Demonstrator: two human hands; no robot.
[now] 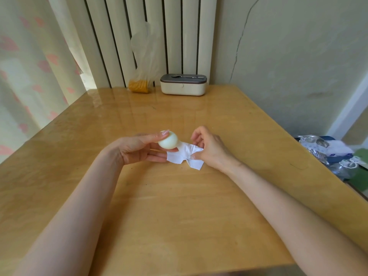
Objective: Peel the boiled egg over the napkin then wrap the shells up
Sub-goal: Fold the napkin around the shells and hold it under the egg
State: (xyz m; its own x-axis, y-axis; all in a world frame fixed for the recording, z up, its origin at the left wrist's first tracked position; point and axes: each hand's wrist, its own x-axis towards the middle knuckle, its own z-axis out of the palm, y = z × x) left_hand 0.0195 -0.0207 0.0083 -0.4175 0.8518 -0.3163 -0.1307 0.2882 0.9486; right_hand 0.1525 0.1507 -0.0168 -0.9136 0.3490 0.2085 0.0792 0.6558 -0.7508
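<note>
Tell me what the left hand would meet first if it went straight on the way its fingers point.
Most likely the napkin, which lies right off the fingertips of the left hand; behind it comes the right hand, pinching that napkin. Depth is unclear, so this is a judgement.

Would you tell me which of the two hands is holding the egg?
The left hand grips the egg; the right hand pinches the napkin instead.

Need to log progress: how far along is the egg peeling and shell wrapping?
Done: the egg in the left hand looks smooth, fully peeled. In hand: the right hand pinches the crumpled, partly gathered napkin. Left: finishing the wrap; no shells are visible, presumably inside.
</note>
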